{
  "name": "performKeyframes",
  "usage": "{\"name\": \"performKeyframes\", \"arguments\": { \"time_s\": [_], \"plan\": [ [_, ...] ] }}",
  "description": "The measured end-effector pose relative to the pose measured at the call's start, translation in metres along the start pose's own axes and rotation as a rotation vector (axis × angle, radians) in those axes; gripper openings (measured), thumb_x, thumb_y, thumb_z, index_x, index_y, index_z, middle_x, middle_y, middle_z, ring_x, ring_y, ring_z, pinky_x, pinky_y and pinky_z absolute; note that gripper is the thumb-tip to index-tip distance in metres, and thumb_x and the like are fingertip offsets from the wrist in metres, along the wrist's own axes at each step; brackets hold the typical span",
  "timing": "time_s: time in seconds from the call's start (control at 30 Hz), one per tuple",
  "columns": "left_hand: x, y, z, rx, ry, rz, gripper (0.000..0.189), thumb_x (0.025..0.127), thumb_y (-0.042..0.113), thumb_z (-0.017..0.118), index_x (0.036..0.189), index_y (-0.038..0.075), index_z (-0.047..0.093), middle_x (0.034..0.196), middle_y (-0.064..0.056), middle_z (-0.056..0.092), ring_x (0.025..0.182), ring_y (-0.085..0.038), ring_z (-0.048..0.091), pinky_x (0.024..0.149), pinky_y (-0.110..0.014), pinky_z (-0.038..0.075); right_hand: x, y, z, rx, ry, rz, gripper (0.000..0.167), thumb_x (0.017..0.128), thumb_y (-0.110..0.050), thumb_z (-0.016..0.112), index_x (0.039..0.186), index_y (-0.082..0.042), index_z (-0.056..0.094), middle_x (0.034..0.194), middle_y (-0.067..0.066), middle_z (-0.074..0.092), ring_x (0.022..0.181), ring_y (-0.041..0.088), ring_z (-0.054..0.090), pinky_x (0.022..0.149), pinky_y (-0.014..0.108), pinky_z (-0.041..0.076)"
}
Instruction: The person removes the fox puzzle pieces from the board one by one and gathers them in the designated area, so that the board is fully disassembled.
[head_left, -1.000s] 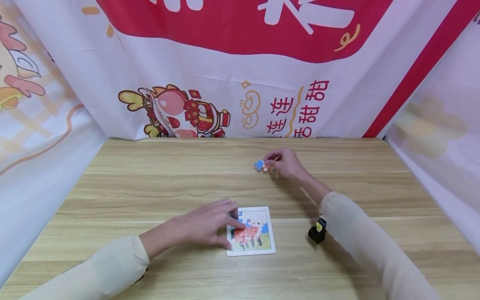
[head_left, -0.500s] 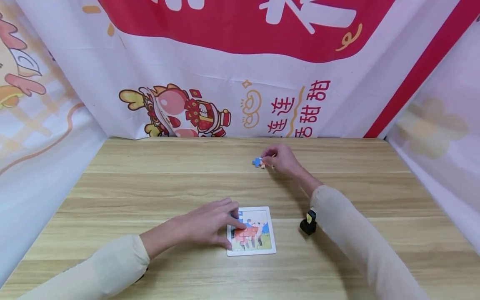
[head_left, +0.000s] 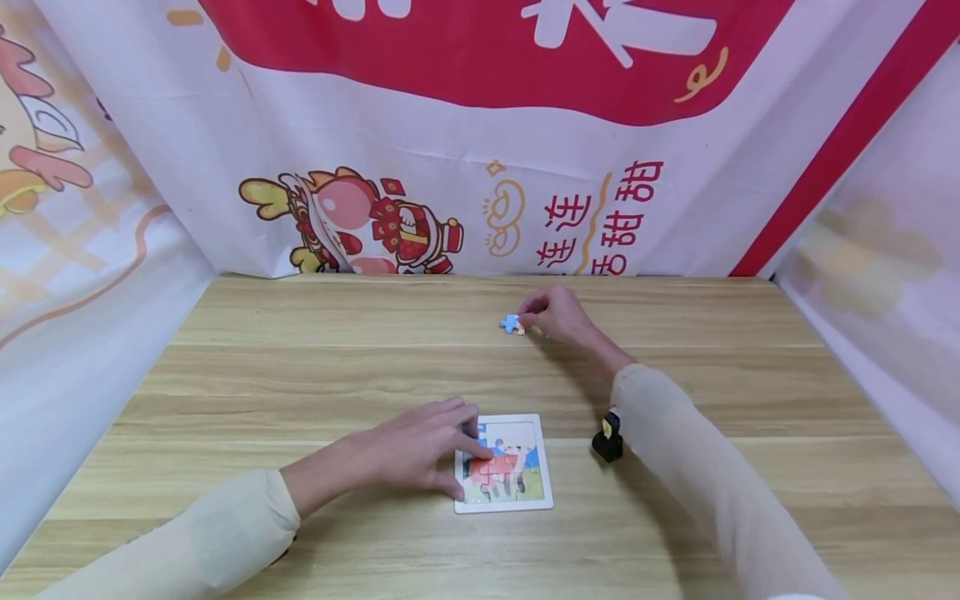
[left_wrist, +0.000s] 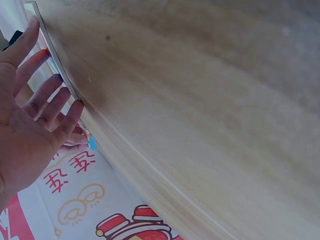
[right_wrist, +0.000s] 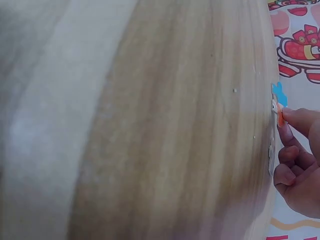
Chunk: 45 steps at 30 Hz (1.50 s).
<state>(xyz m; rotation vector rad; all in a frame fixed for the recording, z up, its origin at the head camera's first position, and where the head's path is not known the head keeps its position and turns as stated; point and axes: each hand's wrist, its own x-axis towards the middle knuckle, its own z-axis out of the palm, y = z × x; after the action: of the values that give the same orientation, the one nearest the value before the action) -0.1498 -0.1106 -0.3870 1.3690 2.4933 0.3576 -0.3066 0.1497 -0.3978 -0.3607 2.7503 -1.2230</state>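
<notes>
In the head view a square white-framed jigsaw puzzle (head_left: 546, 467) with an animal picture lies on the table. My left hand (head_left: 420, 442) rests at its left side, fingers fairly straight and spread, touching the frame and its picture. The left wrist view shows that hand (left_wrist: 35, 110) with its fingertips along the puzzle's edge (left_wrist: 54, 50). Farther back, my right hand (head_left: 558, 315) pinches a blue and orange puzzle piece (head_left: 510, 322) between thumb and finger. In the right wrist view this piece (right_wrist: 279, 95) is just above or at the table surface; I cannot tell which.
A flat pale piece (right_wrist: 271, 157) lies on the table below my right hand's curled fingers. The wooden table (head_left: 337, 358) ends at a printed cloth backdrop (head_left: 420, 133). A black wrist device (head_left: 608, 437) is on the right sleeve.
My right hand has moved a little left and back with the puzzle piece, whose blue part now shows paler. The left hand and the framed puzzle have stayed put.
</notes>
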Motion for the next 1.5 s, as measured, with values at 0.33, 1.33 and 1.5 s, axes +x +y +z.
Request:
{"name": "performKeyframes", "arguments": {
  "time_s": [0.33, 1.33, 1.5],
  "plan": [
    [0.001, 0.001, 0.0, 0.013, 0.003, 0.012, 0.057, 0.086, 0.048, 0.082, 0.137, 0.026, 0.07, 0.121, 0.004, 0.057, 0.106, -0.01, 0.045, 0.091, -0.028, 0.044, 0.002, -0.002, 0.0, -0.01, -0.026, -0.045, 0.012, 0.088, 0.003, 0.076, 0.1, 0.002, 0.077, 0.087, 0.011, 0.071, 0.069, 0.014, 0.056, 0.058, 0.024, 0.047],
    [0.001, 0.001, -0.001, 0.001, 0.006, 0.013, 0.055, 0.085, 0.048, 0.083, 0.134, 0.024, 0.072, 0.118, 0.005, 0.056, 0.104, -0.01, 0.044, 0.089, -0.026, 0.043, 0.001, -0.002, 0.003, -0.098, -0.028, -0.143, 0.015, 0.087, 0.001, 0.079, 0.103, -0.001, 0.08, 0.088, 0.01, 0.074, 0.082, 0.021, 0.066, 0.072, 0.03, 0.054],
    [0.001, 0.001, -0.002, -0.011, 0.004, 0.007, 0.054, 0.086, 0.047, 0.083, 0.133, 0.024, 0.073, 0.119, 0.005, 0.056, 0.106, -0.01, 0.045, 0.092, -0.028, 0.045, -0.01, -0.01, 0.002, -0.058, -0.06, -0.163, 0.015, 0.088, 0.001, 0.078, 0.103, 0.002, 0.079, 0.088, 0.01, 0.073, 0.079, 0.02, 0.063, 0.07, 0.028, 0.052]
  ]
}}
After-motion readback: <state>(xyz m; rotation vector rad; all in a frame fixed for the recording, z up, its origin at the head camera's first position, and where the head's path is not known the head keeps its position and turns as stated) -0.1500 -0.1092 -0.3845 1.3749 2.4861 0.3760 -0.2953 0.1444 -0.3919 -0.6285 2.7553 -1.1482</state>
